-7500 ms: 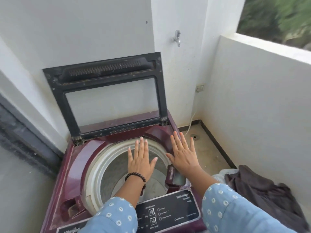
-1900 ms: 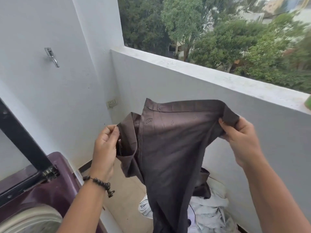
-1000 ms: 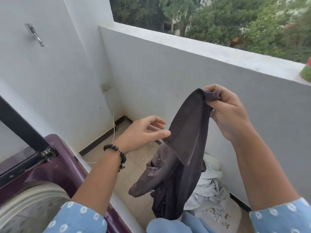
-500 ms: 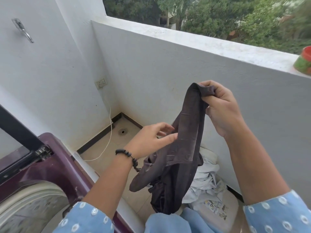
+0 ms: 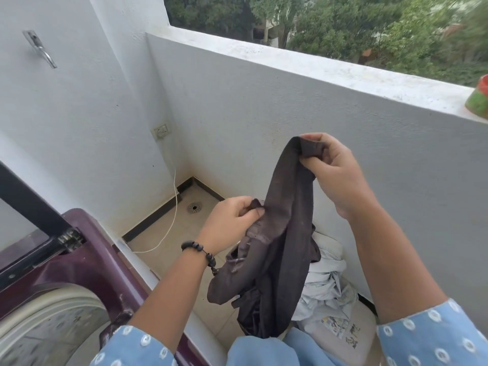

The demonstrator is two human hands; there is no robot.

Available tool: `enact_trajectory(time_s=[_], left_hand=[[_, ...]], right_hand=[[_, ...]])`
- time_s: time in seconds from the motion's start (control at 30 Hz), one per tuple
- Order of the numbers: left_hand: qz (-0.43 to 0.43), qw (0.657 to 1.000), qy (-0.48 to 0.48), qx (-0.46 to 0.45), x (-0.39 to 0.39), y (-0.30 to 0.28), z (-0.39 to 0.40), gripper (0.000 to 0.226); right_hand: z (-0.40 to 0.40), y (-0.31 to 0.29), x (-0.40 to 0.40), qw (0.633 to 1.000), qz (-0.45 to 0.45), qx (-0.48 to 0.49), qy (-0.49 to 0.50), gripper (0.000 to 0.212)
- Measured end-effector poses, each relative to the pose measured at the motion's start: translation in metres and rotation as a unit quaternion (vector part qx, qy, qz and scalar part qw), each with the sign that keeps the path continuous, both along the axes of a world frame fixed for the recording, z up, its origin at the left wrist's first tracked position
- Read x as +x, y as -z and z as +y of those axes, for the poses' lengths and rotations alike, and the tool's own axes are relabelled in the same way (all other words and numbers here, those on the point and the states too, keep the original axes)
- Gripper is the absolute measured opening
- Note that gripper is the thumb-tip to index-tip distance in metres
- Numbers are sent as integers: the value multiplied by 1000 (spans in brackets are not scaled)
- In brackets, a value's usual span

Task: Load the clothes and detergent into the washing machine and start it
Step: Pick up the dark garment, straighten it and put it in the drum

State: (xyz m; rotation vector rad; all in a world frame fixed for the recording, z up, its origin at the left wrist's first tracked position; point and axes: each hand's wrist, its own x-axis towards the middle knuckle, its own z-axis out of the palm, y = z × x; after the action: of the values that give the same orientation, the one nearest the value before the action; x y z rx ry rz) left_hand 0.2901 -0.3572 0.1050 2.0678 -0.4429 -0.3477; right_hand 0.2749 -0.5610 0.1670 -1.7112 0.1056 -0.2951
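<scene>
Two hands hold one dark brown garment (image 5: 280,233) up over the balcony floor (image 5: 184,233), right of the washing machine (image 5: 87,262). The right hand (image 5: 335,175) is the higher one; its fingers (image 5: 320,165) are curled and clamped on a bunched upper edge of the cloth. The left hand (image 5: 232,220), with a dark bead bracelet (image 5: 200,252) at the wrist, sits lower and to the left, its thumb and fingertips pinched on a fold partway down. From these two grips the garment hangs in a loop and trails down toward a heap of pale clothes (image 5: 327,281) lying on the floor at the near right, against the low balcony wall (image 5: 317,107).

At the near left the maroon machine stands with its black-framed lid (image 5: 29,204) raised, and part of the pale ring around the drum (image 5: 52,328) shows. A white cord (image 5: 171,220) runs from a wall socket (image 5: 161,131) down to the floor, and a round floor drain (image 5: 195,207) sits in the far corner. A red and green pot (image 5: 479,99) rests on the wall's top at the far right.
</scene>
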Motion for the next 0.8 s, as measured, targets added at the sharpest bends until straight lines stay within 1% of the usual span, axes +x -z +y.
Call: enact_trajectory(time_s=[0.07, 0.1, 0.17, 0.23, 0.27, 0.3, 0.33, 0.4, 0.43, 0.47, 0.5, 0.53, 0.6, 0.63, 0.67, 0.7, 0.73, 0.77, 0.8], left_hand=[[-36, 998, -47, 0, 4, -4, 2, 41], [-34, 997, -62, -23, 6, -7, 3, 44], [-4, 994, -75, -82, 10, -11, 5, 35], [28, 990, -63, -123, 12, -16, 4, 24], [37, 989, -46, -138, 11, -20, 3, 20], [46, 988, -23, -148, 10, -23, 2, 20], [51, 988, -2, -149, 9, -25, 1, 24], [47, 990, 21, -129, 6, -30, -1, 34], [41, 991, 18, -123, 5, -32, -1, 34], [36, 991, 7, -126, 5, -33, -1, 31], [34, 990, -10, -137, 5, -34, 0, 27], [37, 987, -30, -154, 5, -35, 1, 24], [45, 981, -64, -180, 3, -37, 0, 22], [49, 979, -69, -187, 2, -39, -2, 21], [56, 977, -64, -197, 0, -39, -5, 22], [62, 974, -55, -208, -2, -40, -8, 24], [58, 973, -52, -216, -4, -40, -12, 27], [42, 973, -56, -220, -5, -41, -14, 29], [14, 973, -65, -219, -5, -40, -15, 29]], right_hand=[[-2, 3, -2, 994, 39, -103, -8, 42], [-2, 2, -5, 989, 42, -138, -14, 51], [2, -1, -10, 982, 37, -177, -49, 66], [9, 1, -13, 971, 52, -200, -122, 80], [13, 5, -14, 961, 64, -215, -160, 83], [16, 8, -14, 951, 72, -234, -191, 81], [18, 13, -14, 940, 74, -257, -211, 74], [20, 22, -12, 931, 63, -292, -210, 46], [19, 24, -11, 933, 63, -295, -195, 33], [18, 23, -11, 937, 67, -291, -180, 25], [16, 22, -12, 940, 71, -286, -173, 26], [14, 20, -14, 940, 79, -281, -177, 34], [14, 15, -17, 935, 106, -266, -209, 57], [17, 14, -18, 930, 111, -271, -220, 63], [20, 15, -19, 929, 100, -280, -221, 60], [24, 18, -18, 931, 74, -285, -213, 47], [27, 21, -16, 937, 43, -288, -194, 28], [28, 22, -14, 943, 22, -286, -171, 12], [26, 23, -13, 948, 12, -279, -151, 5]])
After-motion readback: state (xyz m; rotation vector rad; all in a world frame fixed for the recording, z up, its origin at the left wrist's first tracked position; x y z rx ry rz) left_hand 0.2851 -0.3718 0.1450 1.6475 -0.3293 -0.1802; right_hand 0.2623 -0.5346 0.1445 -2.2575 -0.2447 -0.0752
